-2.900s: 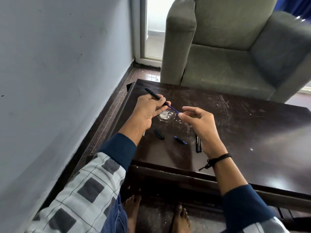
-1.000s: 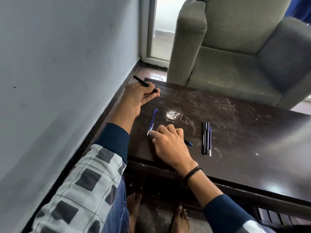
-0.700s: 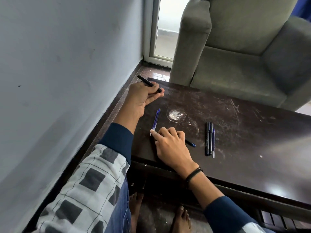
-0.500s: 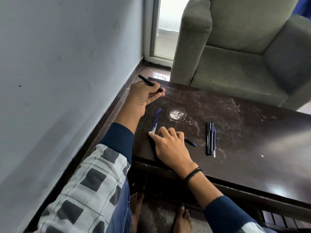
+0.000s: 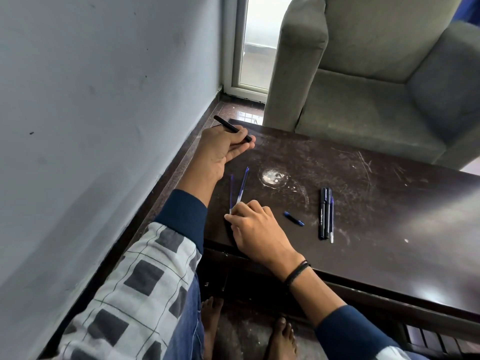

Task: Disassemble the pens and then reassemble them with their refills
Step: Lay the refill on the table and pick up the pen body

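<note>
My left hand (image 5: 220, 152) rests at the table's far left corner and grips a black pen barrel (image 5: 232, 128) that sticks out past the thumb. Two thin blue refills (image 5: 242, 184) lie on the dark table (image 5: 389, 229) in a narrow V. My right hand (image 5: 257, 229) lies palm down at their near ends, thumb and forefinger pinched on the end of the left refill (image 5: 231, 193). A small blue pen piece (image 5: 293, 218) lies to the right of that hand. Farther right, two black pens (image 5: 324, 213) and another blue refill (image 5: 332, 219) lie side by side.
A grey wall runs close along the left. A grey-green armchair (image 5: 363, 87) stands just behind the table. A round whitish scuff mark (image 5: 272, 177) sits mid-table. My bare feet (image 5: 280, 336) are on the floor under the table's near edge.
My right hand laid the refill on the table and moved to its near end. The refills, close together a moment ago, now splay into a V. My left hand keeps the barrel.
</note>
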Demonstrator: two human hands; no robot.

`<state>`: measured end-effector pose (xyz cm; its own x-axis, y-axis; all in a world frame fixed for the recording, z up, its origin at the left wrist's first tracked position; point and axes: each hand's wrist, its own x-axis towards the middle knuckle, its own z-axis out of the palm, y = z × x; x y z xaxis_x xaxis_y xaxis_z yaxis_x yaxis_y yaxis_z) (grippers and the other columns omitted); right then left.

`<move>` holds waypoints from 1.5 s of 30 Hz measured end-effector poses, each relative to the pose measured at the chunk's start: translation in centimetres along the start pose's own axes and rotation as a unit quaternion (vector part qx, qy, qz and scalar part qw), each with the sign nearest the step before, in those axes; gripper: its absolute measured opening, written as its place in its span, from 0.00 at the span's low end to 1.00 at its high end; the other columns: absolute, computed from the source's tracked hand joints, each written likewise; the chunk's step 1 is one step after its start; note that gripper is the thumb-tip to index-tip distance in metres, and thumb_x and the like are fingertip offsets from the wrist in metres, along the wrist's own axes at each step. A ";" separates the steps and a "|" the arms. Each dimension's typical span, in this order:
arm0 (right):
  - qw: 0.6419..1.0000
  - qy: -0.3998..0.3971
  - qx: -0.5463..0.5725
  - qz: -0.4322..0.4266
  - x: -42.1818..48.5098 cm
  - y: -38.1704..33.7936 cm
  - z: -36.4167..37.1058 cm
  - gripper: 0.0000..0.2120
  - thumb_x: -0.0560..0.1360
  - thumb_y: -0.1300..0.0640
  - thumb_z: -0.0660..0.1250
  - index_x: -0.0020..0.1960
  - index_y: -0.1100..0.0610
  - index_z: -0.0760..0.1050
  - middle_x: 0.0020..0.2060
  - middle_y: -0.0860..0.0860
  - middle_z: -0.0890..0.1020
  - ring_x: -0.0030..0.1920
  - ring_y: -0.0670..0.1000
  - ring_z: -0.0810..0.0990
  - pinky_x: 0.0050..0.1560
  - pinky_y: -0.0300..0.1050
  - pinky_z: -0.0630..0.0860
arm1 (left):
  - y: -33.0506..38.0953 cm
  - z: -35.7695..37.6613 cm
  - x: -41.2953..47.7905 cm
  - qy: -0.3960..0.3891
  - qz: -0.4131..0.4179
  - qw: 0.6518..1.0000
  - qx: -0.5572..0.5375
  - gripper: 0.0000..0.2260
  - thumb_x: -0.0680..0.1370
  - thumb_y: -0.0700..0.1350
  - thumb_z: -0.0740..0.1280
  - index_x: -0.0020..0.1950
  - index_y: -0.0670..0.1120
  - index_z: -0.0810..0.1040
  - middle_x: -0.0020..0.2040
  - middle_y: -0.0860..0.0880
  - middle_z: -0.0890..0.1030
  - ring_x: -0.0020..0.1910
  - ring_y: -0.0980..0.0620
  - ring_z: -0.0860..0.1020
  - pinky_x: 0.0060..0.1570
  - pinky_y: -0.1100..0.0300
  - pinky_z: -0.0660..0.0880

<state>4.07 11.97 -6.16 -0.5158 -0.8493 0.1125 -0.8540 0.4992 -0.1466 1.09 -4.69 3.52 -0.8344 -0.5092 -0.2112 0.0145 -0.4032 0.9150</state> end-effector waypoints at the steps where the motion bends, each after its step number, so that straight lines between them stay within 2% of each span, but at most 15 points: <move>1: 1.000 0.001 0.004 -0.001 0.0 -0.1 -0.1 0.14 0.82 0.54 0.59 0.62 0.51 0.81 0.57 0.47 0.78 0.58 0.55 0.73 0.56 0.52 0.72 | 0.0 0.0 0.0 0.000 0.000 1.000 0.000 0.10 0.79 0.35 0.70 0.59 0.34 0.79 0.51 0.35 0.85 0.50 0.41 0.86 0.52 0.57 0.83; 8: 1.000 0.009 0.019 0.004 0.1 -0.1 -0.8 0.08 0.79 0.52 0.66 0.48 0.55 0.82 0.48 0.50 0.81 0.52 0.55 0.78 0.52 0.50 0.74 | 0.0 0.0 0.1 -0.005 0.001 1.000 0.001 0.08 0.79 0.35 0.70 0.57 0.35 0.79 0.51 0.35 0.85 0.48 0.43 0.86 0.52 0.57 0.83; 13: 0.996 0.011 0.077 0.044 0.1 -0.2 -1.0 0.04 0.78 0.55 0.68 0.48 0.56 0.76 0.44 0.52 0.81 0.49 0.56 0.78 0.48 0.49 0.75 | -0.1 0.0 0.1 -0.011 0.005 1.000 0.010 0.06 0.79 0.35 0.71 0.55 0.37 0.80 0.50 0.36 0.86 0.49 0.42 0.86 0.51 0.58 0.83; 16: 0.992 0.013 0.108 0.063 0.2 -0.2 -1.1 0.06 0.77 0.56 0.68 0.51 0.53 0.71 0.44 0.49 0.81 0.47 0.54 0.77 0.45 0.50 0.75 | -0.2 0.0 0.1 -0.016 0.006 1.000 0.015 0.05 0.79 0.36 0.70 0.54 0.38 0.80 0.49 0.37 0.86 0.49 0.42 0.87 0.51 0.57 0.83; 21: 0.993 -0.016 0.099 0.067 0.4 -0.2 -1.3 0.11 0.76 0.58 0.64 0.58 0.55 0.76 0.48 0.51 0.83 0.51 0.55 0.78 0.50 0.51 0.76 | -0.2 -0.2 0.3 -0.013 0.008 1.000 0.014 0.05 0.79 0.36 0.70 0.54 0.37 0.81 0.49 0.38 0.86 0.49 0.43 0.87 0.50 0.58 0.83; 25: 0.997 -0.041 0.027 0.055 0.3 -0.3 -1.7 0.08 0.74 0.57 0.64 0.51 0.57 0.78 0.48 0.52 0.82 0.52 0.57 0.78 0.46 0.52 0.77 | -0.2 -0.4 0.6 -0.008 0.007 1.000 0.012 0.09 0.79 0.36 0.70 0.59 0.35 0.80 0.48 0.38 0.87 0.48 0.44 0.87 0.50 0.58 0.83; 28: 0.997 -0.044 -0.002 0.056 0.2 -0.4 -1.8 0.06 0.72 0.56 0.65 0.46 0.58 0.76 0.44 0.53 0.82 0.49 0.57 0.79 0.39 0.49 0.72 | -0.2 -0.5 0.6 -0.011 0.005 1.000 0.004 0.11 0.79 0.37 0.70 0.60 0.34 0.79 0.48 0.38 0.87 0.48 0.44 0.87 0.50 0.59 0.83; 31: 0.994 -0.034 0.010 0.100 0.2 -0.4 -1.8 0.07 0.70 0.54 0.65 0.43 0.58 0.76 0.42 0.53 0.82 0.46 0.58 0.80 0.37 0.47 0.66 | -0.2 -0.5 0.7 -0.015 0.006 1.000 0.002 0.11 0.80 0.37 0.70 0.60 0.34 0.79 0.48 0.38 0.87 0.49 0.44 0.87 0.52 0.58 0.83; 33: 0.982 -0.021 0.065 0.176 0.3 0.0 -2.1 0.09 0.70 0.50 0.67 0.42 0.56 0.78 0.40 0.52 0.83 0.44 0.58 0.81 0.37 0.47 0.68 | -0.2 -0.5 0.8 -0.019 0.006 1.000 0.001 0.11 0.79 0.37 0.70 0.60 0.35 0.79 0.48 0.38 0.87 0.48 0.44 0.87 0.53 0.58 0.83; 35: 0.952 -0.020 0.157 0.264 0.6 0.8 -2.8 0.09 0.69 0.47 0.68 0.40 0.52 0.79 0.40 0.51 0.85 0.44 0.57 0.81 0.41 0.47 0.73 | -0.2 -0.5 0.8 -0.023 0.007 1.000 0.000 0.10 0.79 0.37 0.70 0.59 0.35 0.79 0.48 0.38 0.87 0.47 0.45 0.87 0.52 0.59 0.83; 37: 0.892 -0.023 0.302 0.335 1.0 1.8 -3.9 0.10 0.69 0.47 0.69 0.36 0.53 0.79 0.37 0.49 0.86 0.41 0.54 0.82 0.43 0.45 0.76 | -0.2 -0.5 0.9 -0.027 0.009 1.000 0.000 0.07 0.79 0.37 0.70 0.56 0.37 0.80 0.48 0.39 0.87 0.47 0.45 0.87 0.50 0.60 0.83; 40: 0.725 -0.003 0.565 0.394 1.4 3.2 -5.3 0.07 0.71 0.57 0.67 0.35 0.55 0.77 0.30 0.51 0.84 0.29 0.48 0.76 0.30 0.37 0.72 | -0.5 -0.3 0.8 -0.042 -0.003 0.999 -0.008 0.03 0.79 0.37 0.71 0.52 0.40 0.80 0.48 0.39 0.87 0.47 0.45 0.87 0.49 0.60 0.83; 42: 0.603 0.028 0.687 0.404 1.3 4.1 -6.2 0.05 0.72 0.60 0.65 0.39 0.56 0.77 0.33 0.54 0.85 0.27 0.46 0.76 0.28 0.36 0.74 | -0.8 0.3 0.5 -0.061 -0.019 0.998 -0.006 0.03 0.78 0.38 0.71 0.52 0.41 0.80 0.48 0.40 0.87 0.46 0.46 0.87 0.45 0.60 0.83; 43: 0.555 0.050 0.729 0.398 1.3 4.6 -6.5 0.04 0.72 0.61 0.65 0.40 0.57 0.77 0.34 0.55 0.85 0.27 0.47 0.77 0.29 0.37 0.76 | -1.0 0.7 0.3 -0.073 -0.027 0.997 -0.001 0.05 0.78 0.38 0.72 0.53 0.40 0.80 0.48 0.40 0.87 0.46 0.47 0.87 0.43 0.60 0.83; 45: 0.493 0.094 0.780 0.375 1.2 5.2 -6.9 0.03 0.72 0.60 0.65 0.41 0.56 0.77 0.37 0.55 0.86 0.28 0.47 0.78 0.30 0.38 0.77 | -1.5 1.8 -0.2 -0.096 -0.044 0.994 0.005 0.11 0.78 0.39 0.72 0.58 0.37 0.80 0.49 0.40 0.87 0.47 0.46 0.87 0.43 0.60 0.83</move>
<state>-1.46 14.78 0.00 -0.7681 -0.4231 -0.4806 0.5972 -0.2024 -0.7761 0.30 -2.63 2.84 -0.9222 -0.3167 -0.2218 -0.0681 -0.4316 0.8995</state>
